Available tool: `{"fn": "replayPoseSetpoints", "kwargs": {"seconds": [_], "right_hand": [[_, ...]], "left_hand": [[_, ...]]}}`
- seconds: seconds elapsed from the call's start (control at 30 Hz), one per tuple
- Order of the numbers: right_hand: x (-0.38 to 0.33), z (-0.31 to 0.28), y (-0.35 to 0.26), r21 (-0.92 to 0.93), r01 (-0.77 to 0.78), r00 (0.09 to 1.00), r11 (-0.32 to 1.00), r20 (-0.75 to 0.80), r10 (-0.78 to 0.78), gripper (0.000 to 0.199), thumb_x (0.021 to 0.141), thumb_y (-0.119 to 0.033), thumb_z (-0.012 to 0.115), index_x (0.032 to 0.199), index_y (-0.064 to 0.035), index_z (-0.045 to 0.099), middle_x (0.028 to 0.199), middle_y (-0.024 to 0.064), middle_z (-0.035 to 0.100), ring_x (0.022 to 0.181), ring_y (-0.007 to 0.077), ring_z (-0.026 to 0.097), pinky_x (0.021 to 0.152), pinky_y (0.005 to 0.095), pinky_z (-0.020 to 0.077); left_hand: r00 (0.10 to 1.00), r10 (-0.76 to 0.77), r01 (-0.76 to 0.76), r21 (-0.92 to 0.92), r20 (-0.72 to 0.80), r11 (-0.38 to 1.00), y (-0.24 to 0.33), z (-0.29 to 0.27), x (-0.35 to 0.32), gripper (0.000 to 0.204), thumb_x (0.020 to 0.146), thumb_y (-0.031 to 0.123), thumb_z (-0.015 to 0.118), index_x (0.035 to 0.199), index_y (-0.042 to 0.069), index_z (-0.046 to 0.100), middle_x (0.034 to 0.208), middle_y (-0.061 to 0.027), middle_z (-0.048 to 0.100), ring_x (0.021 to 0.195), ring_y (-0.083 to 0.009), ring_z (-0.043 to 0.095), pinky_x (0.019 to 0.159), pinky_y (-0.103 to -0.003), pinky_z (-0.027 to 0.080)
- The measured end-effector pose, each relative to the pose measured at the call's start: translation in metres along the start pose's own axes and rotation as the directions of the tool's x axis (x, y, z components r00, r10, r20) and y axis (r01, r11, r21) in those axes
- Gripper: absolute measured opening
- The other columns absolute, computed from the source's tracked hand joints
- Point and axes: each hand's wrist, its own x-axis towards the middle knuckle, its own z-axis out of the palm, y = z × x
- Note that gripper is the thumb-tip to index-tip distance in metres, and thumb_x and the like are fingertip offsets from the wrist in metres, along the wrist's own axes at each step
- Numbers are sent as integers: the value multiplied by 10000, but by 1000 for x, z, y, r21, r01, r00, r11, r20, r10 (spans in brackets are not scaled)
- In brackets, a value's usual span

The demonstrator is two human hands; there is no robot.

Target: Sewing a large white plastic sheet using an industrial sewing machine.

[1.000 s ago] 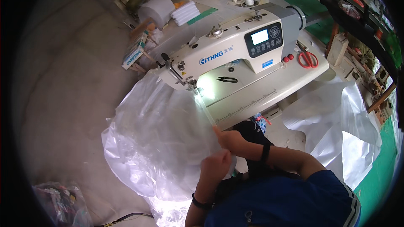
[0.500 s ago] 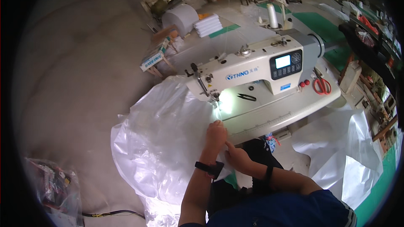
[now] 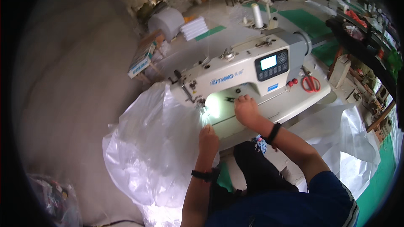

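Left hand (image 3: 208,136) pins plastic sheet (image 3: 155,143) at table edge (image 3: 252,132).

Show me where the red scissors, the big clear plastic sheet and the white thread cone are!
red scissors (image 3: 311,83), head view, on the handles.
clear plastic sheet (image 3: 155,151), head view, on its crumpled middle.
white thread cone (image 3: 257,15), head view, on its side.

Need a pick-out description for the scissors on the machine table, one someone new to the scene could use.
Start at the cream sewing machine in the middle of the view, on its white table. Go past its control panel to the table's right end, beyond the right hand. The scissors lie flat there: their red handles are the only bright red loops on the table.
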Motion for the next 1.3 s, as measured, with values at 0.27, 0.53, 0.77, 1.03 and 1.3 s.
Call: {"fn": "replayPoseSetpoints", "kwargs": {"seconds": [0.27, 0.53, 0.77, 1.03, 1.3], "right_hand": [[29, 31, 16, -167, 0, 960, 986, 276, 47, 252, 791, -130, 550, 999, -31, 651, 1082, 132, 571, 1052, 262, 521, 805, 378, 458], [12, 6, -37, 247, -124, 978, 961, 192, 77, 117, 786, -99, 529, 823, -1, 582, 813, 172, 645, 718, 319, 643, 630, 419, 512], [-3, 7, -89, 431, 32, 948, 902, 274, -164, 311, 906, -290, 501, 893, 20, 525, 725, 202, 618, 704, 381, 614, 635, 468, 483], [18, 64, -119, 354, -11, 957, 935, 274, -93, 179, 859, -117, 500, 944, 40, 498, 912, 234, 582, 754, 390, 622, 679, 468, 501], [17, 69, -139, 117, 129, 973, 985, 178, -148, 223, 787, -52, 533, 975, 60, 487, 901, 201, 592, 742, 292, 661, 597, 344, 548]], "left_hand": [[992, -121, 115, 194, 19, 974, -53, -16, 6, 342, 808, 40, 483, 1131, -57, 535, 1189, -215, 534, 1112, -344, 516, 955, -390, 416], [992, -123, 119, 110, 32, 987, -109, -15, 25, 342, 844, 120, 502, 1152, -31, 515, 1227, -237, 511, 1151, -378, 488, 939, -419, 428], [933, -281, 283, -24, -225, 959, -123, -35, 1, 235, 882, 216, 504, 1027, 56, 595, 979, -173, 623, 896, -368, 593, 763, -450, 474], [869, -378, 296, -276, -319, 914, -107, -46, -26, 194, 883, 173, 549, 1000, 37, 622, 932, -158, 638, 857, -330, 615, 760, -366, 480], [848, -385, 269, -328, -365, 905, -114, -42, -30, 194, 879, 178, 570, 989, 32, 633, 879, -156, 641, 795, -306, 630, 710, -350, 487]]}}
